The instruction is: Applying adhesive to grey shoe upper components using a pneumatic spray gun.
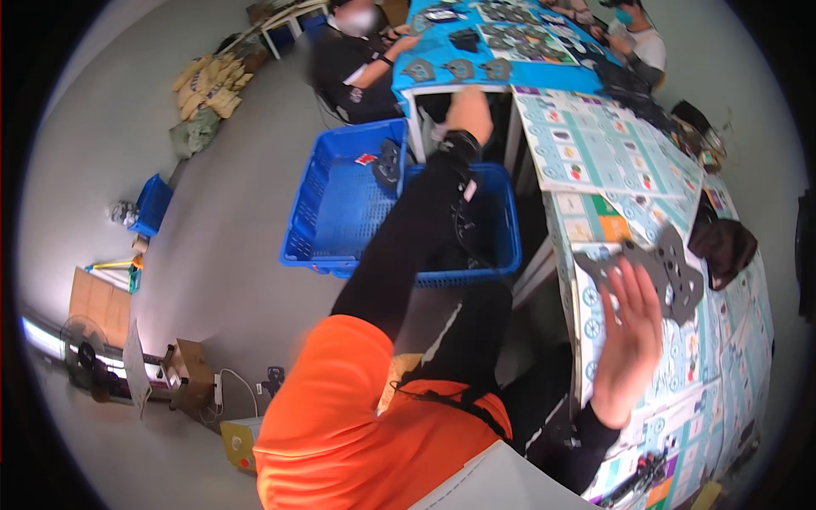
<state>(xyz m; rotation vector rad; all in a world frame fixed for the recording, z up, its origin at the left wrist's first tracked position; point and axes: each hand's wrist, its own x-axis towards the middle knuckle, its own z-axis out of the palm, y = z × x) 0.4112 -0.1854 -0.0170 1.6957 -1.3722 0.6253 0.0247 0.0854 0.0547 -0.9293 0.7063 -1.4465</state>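
My left arm stretches far forward over the blue crates, and my left hand (470, 116) is at the front edge of the blue-covered table. Its fingers are hidden from this side. Closest to it on that table lies a grey flat cut-out piece (460, 70), one of a row of three. My right hand (631, 348) is open, fingers stretched out, over the paper-covered table (603, 166). Under and beyond its fingertips lie grey flat pieces with holes (678, 276); whether the fingers touch them I cannot tell.
Two blue plastic crates, a left one (319, 191) and a right one (510, 212), stand below my left arm; the left one holds dark pieces. A person in black (353, 64) sits at the blue table, others opposite. A black cloth item (722, 246) lies right of the grey pieces.
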